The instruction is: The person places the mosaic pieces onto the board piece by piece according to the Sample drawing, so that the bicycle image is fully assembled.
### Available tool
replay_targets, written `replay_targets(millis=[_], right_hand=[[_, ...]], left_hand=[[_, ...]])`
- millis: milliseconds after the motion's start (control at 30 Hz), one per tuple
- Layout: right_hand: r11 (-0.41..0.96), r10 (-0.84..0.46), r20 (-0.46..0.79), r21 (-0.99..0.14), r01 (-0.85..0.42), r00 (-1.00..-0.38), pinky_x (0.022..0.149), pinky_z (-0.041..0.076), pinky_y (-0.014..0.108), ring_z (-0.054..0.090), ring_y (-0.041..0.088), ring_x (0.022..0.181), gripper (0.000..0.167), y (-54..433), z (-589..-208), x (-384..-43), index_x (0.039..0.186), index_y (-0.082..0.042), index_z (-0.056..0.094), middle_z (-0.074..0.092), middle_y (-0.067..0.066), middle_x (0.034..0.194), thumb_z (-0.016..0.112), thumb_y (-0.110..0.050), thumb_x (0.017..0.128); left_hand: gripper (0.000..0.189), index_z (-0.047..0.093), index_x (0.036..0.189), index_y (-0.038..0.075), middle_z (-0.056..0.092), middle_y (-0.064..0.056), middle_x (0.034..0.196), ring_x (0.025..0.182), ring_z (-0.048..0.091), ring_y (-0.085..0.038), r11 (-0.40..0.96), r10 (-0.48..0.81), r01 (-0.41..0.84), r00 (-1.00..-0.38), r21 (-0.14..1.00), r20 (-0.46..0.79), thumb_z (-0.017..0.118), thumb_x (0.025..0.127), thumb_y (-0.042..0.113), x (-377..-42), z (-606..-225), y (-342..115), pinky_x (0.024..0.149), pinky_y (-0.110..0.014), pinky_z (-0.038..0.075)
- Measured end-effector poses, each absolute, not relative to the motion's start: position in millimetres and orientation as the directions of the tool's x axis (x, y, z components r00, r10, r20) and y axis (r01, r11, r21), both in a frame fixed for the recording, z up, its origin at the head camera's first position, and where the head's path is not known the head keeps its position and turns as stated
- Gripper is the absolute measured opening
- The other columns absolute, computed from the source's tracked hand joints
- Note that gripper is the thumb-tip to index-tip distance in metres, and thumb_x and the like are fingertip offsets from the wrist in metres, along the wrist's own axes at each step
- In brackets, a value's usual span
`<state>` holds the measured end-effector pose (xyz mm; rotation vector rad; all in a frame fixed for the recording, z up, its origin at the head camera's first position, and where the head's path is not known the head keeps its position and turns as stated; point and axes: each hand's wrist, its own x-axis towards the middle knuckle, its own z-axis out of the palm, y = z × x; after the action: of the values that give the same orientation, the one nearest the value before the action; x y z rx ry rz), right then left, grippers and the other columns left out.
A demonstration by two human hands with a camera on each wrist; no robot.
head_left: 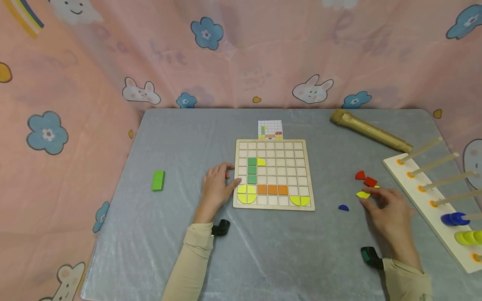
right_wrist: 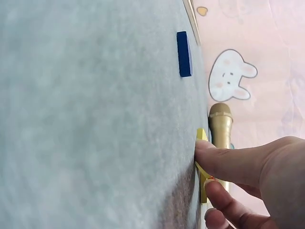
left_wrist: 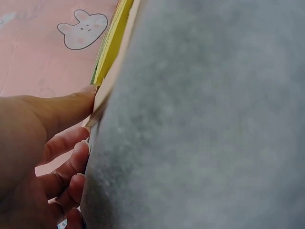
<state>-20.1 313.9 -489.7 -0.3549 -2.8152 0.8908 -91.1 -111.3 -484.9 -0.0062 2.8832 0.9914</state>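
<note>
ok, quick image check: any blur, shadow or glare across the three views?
Head: fairly even light, grid board readable, faint sheen on the tablecloth; left wrist: tablecloth soft and blurred, darker beside the left hand; right wrist: nearest tablecloth soft, dark shadow by the right hand, blue piece clearer-edged.

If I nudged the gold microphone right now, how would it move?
The microphone would probably roll, since it lies on its side and its handle looks round. It might curve rather than run straight, because one end is wider than the other. The grey cloth looks soft, so it may slow quickly.
</note>
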Motion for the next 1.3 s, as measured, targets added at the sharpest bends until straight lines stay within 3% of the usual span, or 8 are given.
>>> replay_targets(millis=[200,300,433,567,700,1000,1200,1300], right_hand=[[0.787,0.292,0.082,-0.586,0.191,-0.953,0.098,0.022,0.07,0.05,0.03,0.095,0.026,311.7,-487.7,-21.4,0.115,0.002,0.073,0.064,0.03,0.116,0.081,-0.001,0.09],[0.789,0.314,0.077,-0.575,0.215,-0.946,0.095,0.033,0.049,0.049,0.004,0.087,0.024,310.1,-485.2,-22.5,0.112,0.001,0.074,0.07,0.027,0.111,0.083,-0.004,0.09],[0.773,0.348,0.085,-0.59,0.234,-0.934,0.073,0.037,0.019,0.037,-0.02,0.075,0.02,304.1,-479.1,-23.8,0.106,-0.001,0.075,0.074,0.022,0.1,0.085,-0.007,0.089],[0.737,0.37,0.113,-0.64,0.217,-0.922,0.069,0.035,0.014,0.041,-0.017,0.071,0.019,291.8,-471.5,-25.3,0.101,-0.002,0.077,0.069,-0.001,0.082,0.087,-0.007,0.086],[0.693,0.347,0.156,-0.707,0.141,-0.925,0.073,0.035,0.015,0.047,-0.012,0.074,0.019,276.3,-467.5,-27.7,0.103,-0.002,0.078,0.055,-0.024,0.078,0.085,-0.004,0.086],[0.668,0.196,0.205,-0.744,-0.022,-0.959,0.082,0.038,0.023,0.045,-0.009,0.087,0.019,241.5,-463.7,-34.0,0.111,0.0,0.08,0.072,0.018,0.103,0.075,0.005,0.093],[0.64,0.111,0.199,-0.764,-0.083,-0.974,0.085,0.04,0.027,0.051,-0.008,0.088,0.016,218.3,-466.4,-38.8,0.109,0.0,0.08,0.077,0.019,0.099,0.078,0.002,0.093],[0.646,0.084,0.165,-0.76,-0.073,-0.983,0.084,0.041,0.026,0.059,0.002,0.086,0.017,208.1,-467.9,-39.5,0.108,-0.002,0.081,0.078,0.016,0.093,0.08,0.001,0.091]], left_hand=[[0.043,0.062,0.135,0.013,0.054,-0.005,0.095,0.101,0.047,-0.027,0.787,0.026,-0.034,-0.996,0.615,-0.088,0.078,0.098,0.031,-91.0,-485.4,-111.6,0.089,-0.04,0.033],[0.044,0.062,0.135,0.013,0.054,-0.005,0.096,0.1,0.047,-0.027,0.788,0.025,-0.034,-0.996,0.614,-0.088,0.078,0.098,0.031,-90.6,-485.1,-111.5,0.089,-0.04,0.033],[0.044,0.062,0.135,0.013,0.054,-0.005,0.096,0.099,0.047,-0.026,0.789,0.023,-0.035,-0.996,0.614,-0.086,0.078,0.098,0.031,-90.5,-484.8,-111.5,0.088,-0.039,0.032],[0.043,0.062,0.134,0.013,0.055,-0.004,0.095,0.098,0.046,-0.026,0.79,0.022,-0.036,-0.996,0.612,-0.087,0.078,0.098,0.031,-90.6,-484.5,-111.4,0.088,-0.039,0.032],[0.044,0.062,0.135,0.013,0.055,-0.004,0.096,0.099,0.047,-0.026,0.792,0.021,-0.037,-0.996,0.609,-0.089,0.078,0.098,0.032,-90.8,-484.8,-111.3,0.088,-0.039,0.033],[0.044,0.062,0.135,0.014,0.055,-0.003,0.096,0.099,0.047,-0.025,0.789,0.027,-0.031,-0.996,0.613,-0.085,0.078,0.098,0.032,-90.9,-486.4,-111.5,0.087,-0.039,0.032],[0.044,0.063,0.135,0.014,0.055,-0.004,0.095,0.098,0.047,-0.025,0.79,0.026,-0.03,-0.996,0.613,-0.082,0.078,0.098,0.032,-91.4,-487.3,-111.9,0.087,-0.039,0.032],[0.044,0.062,0.135,0.014,0.055,-0.004,0.095,0.099,0.047,-0.026,0.79,0.026,-0.03,-0.996,0.613,-0.083,0.078,0.098,0.032,-91.8,-486.7,-111.7,0.088,-0.04,0.033]])
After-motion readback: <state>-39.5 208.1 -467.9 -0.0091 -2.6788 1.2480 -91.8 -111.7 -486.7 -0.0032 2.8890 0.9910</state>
